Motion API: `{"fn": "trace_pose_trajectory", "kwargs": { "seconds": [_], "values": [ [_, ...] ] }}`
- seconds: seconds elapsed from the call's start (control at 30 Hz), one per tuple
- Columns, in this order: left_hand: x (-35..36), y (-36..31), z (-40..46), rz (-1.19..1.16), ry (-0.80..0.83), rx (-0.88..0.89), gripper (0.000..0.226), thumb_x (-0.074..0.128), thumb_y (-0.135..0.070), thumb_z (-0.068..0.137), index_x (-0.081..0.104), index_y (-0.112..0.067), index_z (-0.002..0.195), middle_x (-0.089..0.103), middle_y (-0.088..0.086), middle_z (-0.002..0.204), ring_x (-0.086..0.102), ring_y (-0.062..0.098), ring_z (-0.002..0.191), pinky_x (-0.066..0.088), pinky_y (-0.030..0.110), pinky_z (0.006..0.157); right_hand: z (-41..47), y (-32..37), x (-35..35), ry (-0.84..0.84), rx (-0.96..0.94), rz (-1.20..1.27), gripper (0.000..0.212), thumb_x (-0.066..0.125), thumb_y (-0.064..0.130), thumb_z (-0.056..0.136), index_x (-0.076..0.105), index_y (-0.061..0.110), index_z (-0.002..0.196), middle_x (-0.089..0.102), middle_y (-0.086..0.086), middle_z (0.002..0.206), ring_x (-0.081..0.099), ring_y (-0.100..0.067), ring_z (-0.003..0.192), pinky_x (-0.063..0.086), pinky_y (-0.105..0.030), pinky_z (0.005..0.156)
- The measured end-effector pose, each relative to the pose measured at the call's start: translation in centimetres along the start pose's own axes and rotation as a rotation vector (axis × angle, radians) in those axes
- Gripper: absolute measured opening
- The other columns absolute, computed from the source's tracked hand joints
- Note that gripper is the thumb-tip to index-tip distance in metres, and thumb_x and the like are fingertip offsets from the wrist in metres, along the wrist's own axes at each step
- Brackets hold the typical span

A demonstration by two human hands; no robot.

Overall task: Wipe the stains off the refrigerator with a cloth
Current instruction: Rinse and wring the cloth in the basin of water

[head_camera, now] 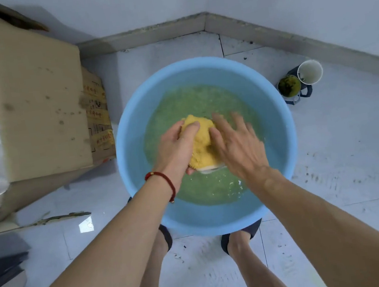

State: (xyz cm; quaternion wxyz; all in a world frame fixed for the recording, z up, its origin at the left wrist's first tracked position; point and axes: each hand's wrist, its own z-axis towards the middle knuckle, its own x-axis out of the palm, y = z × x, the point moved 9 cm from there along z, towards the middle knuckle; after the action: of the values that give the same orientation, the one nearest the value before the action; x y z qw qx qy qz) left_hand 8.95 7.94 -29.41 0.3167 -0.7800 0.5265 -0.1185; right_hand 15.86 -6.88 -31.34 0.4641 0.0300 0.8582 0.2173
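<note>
While the left hand curls its fingers round the yellow cloth, the right hand presses on it w/ fingers spread, blurred at the tips. Cloth sits at centre of the blue basin, half in greenish water. Cardboard box at 9 o'clock; cups at 2 o'clock, on the tiled floor. Refrigerator not in view. Judgement: rinse step, wiping not begun. Recommend squeezing low over the basin, wringing until only damp; avoid drips on floor.
</note>
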Motion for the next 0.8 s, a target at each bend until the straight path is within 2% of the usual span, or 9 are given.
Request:
{"fn": "trace_pose_trajectory", "kwargs": {
  "seconds": [0.1,0.17,0.23,0.33,0.43,0.53,0.6,0.7,0.8],
  "values": [
    [1.9,-2.2,-1.9,0.093,0.162,0.068,0.028,0.061,-0.037,0.088,0.069,-0.011,0.096,0.059,0.009,0.069,0.052,0.022,0.047,0.034,0.021,0.038,-3.1,1.6,-1.0,0.049,-0.221,0.248,0.101,0.071,0.012,0.084,0.013,0.027,0.166,0.022,-0.009,0.169,0.027,-0.031,0.153,0.035,-0.053,0.120],
    [3.0,-3.1,-3.1,0.109,0.237,0.057,0.029,0.062,-0.031,0.092,0.066,-0.003,0.096,0.055,0.014,0.068,0.050,0.023,0.045,0.033,0.021,0.037,-4.3,3.0,-0.4,0.150,-0.265,0.481,0.114,0.084,0.014,0.077,0.011,0.018,0.165,0.029,-0.005,0.167,0.031,-0.019,0.154,0.034,-0.036,0.123],
    [3.4,-3.9,-4.2,0.081,0.312,0.027,0.026,0.062,-0.021,0.095,0.062,0.005,0.100,0.055,0.017,0.070,0.049,0.024,0.046,0.035,0.022,0.038,-4.5,3.3,-1.0,0.119,-0.165,0.618,0.098,0.090,0.023,0.072,0.034,0.021,0.153,0.061,0.004,0.135,0.061,-0.009,0.120,0.051,-0.022,0.097],
    [1.6,-5.2,-5.4,-0.011,0.350,0.022,0.023,0.060,-0.007,0.087,0.066,0.009,0.102,0.064,0.024,0.074,0.056,0.031,0.058,0.050,0.033,0.053,-3.8,2.5,-4.0,-0.025,-0.044,0.591,0.054,0.082,0.007,0.072,0.063,0.023,0.120,0.069,0.012,0.092,0.062,-0.008,0.082,0.050,-0.027,0.075],
    [-1.4,-4.3,-5.6,0.013,0.296,0.023,0.042,0.060,0.004,0.069,0.070,-0.001,0.110,0.072,0.025,0.105,0.071,0.033,0.086,0.061,0.043,0.076,-3.3,2.2,-6.5,0.001,-0.035,0.538,0.047,0.083,0.006,0.073,0.071,0.027,0.114,0.072,0.010,0.093,0.063,0.000,0.077,0.054,-0.021,0.074],
    [-2.1,-2.1,-5.4,0.281,0.281,0.096,0.061,0.077,-0.003,0.065,0.065,-0.023,0.121,0.065,0.018,0.128,0.069,0.009,0.105,0.058,0.023,0.088,-3.4,3.5,-8.4,0.118,-0.117,0.546,0.055,0.082,0.001,0.071,0.071,0.029,0.117,0.071,0.006,0.099,0.060,0.005,0.074,0.050,-0.012,0.068],
    [-0.9,-1.4,-5.7,0.357,0.337,0.156,0.081,0.089,-0.023,0.061,0.055,-0.036,0.134,0.051,0.009,0.140,0.060,0.008,0.119,0.056,0.020,0.091,-3.6,4.2,-8.9,0.215,-0.105,0.647,0.057,0.081,-0.004,0.070,0.071,0.029,0.115,0.072,0.003,0.106,0.065,-0.005,0.082,0.058,-0.023,0.075],
    [1.7,-2.1,-6.2,0.336,0.435,0.257,0.082,0.093,-0.019,0.068,0.050,-0.036,0.136,0.058,-0.006,0.133,0.059,0.000,0.119,0.051,0.019,0.095,-4.7,4.7,-8.3,0.432,-0.028,0.884,0.056,0.077,-0.011,0.074,0.069,0.024,0.117,0.072,-0.004,0.118,0.070,-0.028,0.108,0.060,-0.043,0.095],
    [3.1,-3.0,-5.8,0.272,0.461,0.244,0.049,0.085,0.000,0.075,0.067,-0.019,0.116,0.072,-0.010,0.099,0.067,0.003,0.092,0.053,0.016,0.077,-6.5,4.9,-8.5,0.761,-0.036,1.211,0.048,0.064,-0.003,0.081,0.064,0.011,0.127,0.069,-0.009,0.120,0.068,-0.025,0.111,0.056,-0.038,0.098]
  ]
}}
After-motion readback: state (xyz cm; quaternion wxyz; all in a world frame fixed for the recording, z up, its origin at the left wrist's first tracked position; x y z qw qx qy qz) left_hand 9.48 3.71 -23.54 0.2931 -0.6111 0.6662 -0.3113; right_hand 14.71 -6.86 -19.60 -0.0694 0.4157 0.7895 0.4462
